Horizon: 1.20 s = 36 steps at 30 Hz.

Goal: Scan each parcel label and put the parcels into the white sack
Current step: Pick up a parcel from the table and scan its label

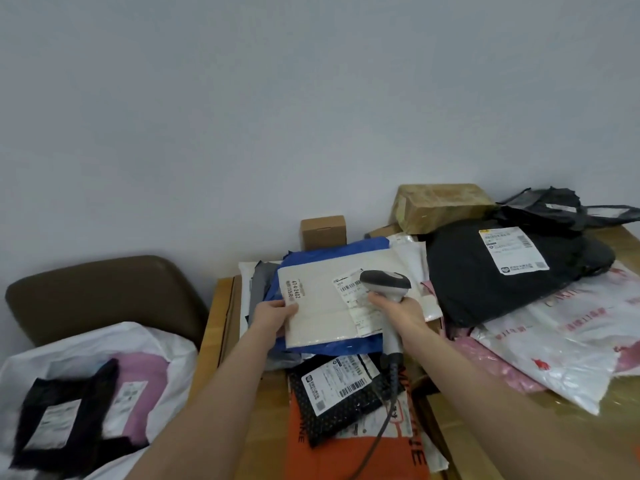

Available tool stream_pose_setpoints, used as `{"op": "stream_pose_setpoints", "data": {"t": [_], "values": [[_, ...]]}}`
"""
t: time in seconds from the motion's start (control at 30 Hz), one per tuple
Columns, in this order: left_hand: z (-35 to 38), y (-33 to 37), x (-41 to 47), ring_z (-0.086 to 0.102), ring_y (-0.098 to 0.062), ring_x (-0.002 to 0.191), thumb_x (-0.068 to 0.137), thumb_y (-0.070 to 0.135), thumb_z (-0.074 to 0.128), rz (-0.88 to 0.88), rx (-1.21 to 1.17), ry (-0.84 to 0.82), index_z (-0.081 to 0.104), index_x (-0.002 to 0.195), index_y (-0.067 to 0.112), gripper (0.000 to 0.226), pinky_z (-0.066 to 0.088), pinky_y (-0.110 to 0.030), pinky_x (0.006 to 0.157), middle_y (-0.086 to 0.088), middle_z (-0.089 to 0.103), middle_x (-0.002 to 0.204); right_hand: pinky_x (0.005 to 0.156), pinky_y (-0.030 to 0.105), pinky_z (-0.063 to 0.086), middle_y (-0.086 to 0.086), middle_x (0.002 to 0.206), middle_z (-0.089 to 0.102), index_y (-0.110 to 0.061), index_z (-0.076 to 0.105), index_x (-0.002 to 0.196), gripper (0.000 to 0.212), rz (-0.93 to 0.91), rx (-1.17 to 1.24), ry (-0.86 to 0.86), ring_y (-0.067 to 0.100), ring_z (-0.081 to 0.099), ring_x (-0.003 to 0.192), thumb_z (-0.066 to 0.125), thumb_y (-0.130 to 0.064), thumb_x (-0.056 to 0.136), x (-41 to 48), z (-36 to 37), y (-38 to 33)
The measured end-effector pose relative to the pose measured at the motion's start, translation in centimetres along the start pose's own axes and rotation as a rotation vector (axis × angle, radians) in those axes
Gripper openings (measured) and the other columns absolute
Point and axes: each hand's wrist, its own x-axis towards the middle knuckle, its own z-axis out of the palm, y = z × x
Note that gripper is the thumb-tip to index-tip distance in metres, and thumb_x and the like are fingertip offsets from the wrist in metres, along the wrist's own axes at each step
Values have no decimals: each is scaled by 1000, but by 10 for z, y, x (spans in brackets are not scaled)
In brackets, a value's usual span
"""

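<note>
A white padded parcel lies on top of the pile at the table's middle. My left hand pinches its left edge, thumb on top. My right hand grips a grey handheld scanner, whose head hangs over the parcel's barcode label. The scanner's cable runs down toward me. At the lower left the white sack stands open, holding a black parcel and a pink parcel.
Under the white parcel lies a blue bag. A black dotted parcel and an orange one lie nearer me. A large black parcel, white bags and cardboard boxes fill the right. A brown chair stands behind the sack.
</note>
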Motion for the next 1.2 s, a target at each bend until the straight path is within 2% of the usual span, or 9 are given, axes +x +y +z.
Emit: {"op": "stream_pose_setpoints", "data": {"t": [0.1,0.23,0.3,0.37,0.53,0.6,0.73,1.03,1.2], "values": [[-4,6,-6,61,-28,93,88,5,66,-10,-56,-63,58,120,0,34,52,-42,81,-13,65,105,87,38,49,1,84,59,-12,55,88,31,-8,17,-19,25,58,92,75,-35,81,-1,0,-2],[-8,8,-16,61,-27,98,89,3,63,85,-31,-28,59,110,5,21,52,-42,90,-13,64,111,88,42,54,10,95,69,-5,63,102,41,-27,94,-9,28,66,92,78,-35,78,-8,-4,-4],[-14,10,-21,61,-26,97,89,4,63,118,-38,-19,59,108,7,20,52,-41,87,-10,64,109,72,37,59,12,83,73,-2,65,98,34,-35,167,-7,24,70,76,76,-30,81,-16,-9,-4],[-20,13,-26,60,-22,92,88,3,63,159,-36,-4,58,106,8,19,51,-38,83,-8,62,105,52,28,53,10,64,70,0,66,87,24,-55,165,-12,17,64,52,71,-24,86,-30,-14,-2],[-25,16,-36,58,-22,96,88,3,63,256,-36,43,57,116,4,28,50,-35,85,-8,60,108,42,19,44,5,54,65,0,65,87,18,-150,8,-7,9,54,38,66,-18,89,-63,-17,16],[-24,17,-40,57,-21,96,89,4,63,276,-27,48,55,119,4,31,49,-34,84,-7,59,107,45,21,47,5,56,66,-1,64,87,18,-197,-50,6,9,56,40,66,-19,88,-71,-13,23],[-24,17,-41,59,-21,94,88,5,65,301,-14,45,56,119,3,32,50,-34,82,-10,61,110,65,37,59,7,65,69,-5,67,80,23,-280,-139,72,20,66,60,70,-28,81,-79,-5,27],[-27,18,-44,61,-22,95,88,8,66,327,15,36,59,108,8,21,51,-33,81,-12,63,113,67,45,60,5,54,66,-11,64,69,22,-313,-205,63,23,68,57,67,-31,79,-94,-4,27],[-24,19,-48,56,-14,81,89,5,63,342,29,42,55,122,1,33,47,-30,76,-10,59,109,66,45,59,6,56,66,-12,64,67,24,-314,-221,68,25,68,59,65,-34,77,-98,-4,26]]}}
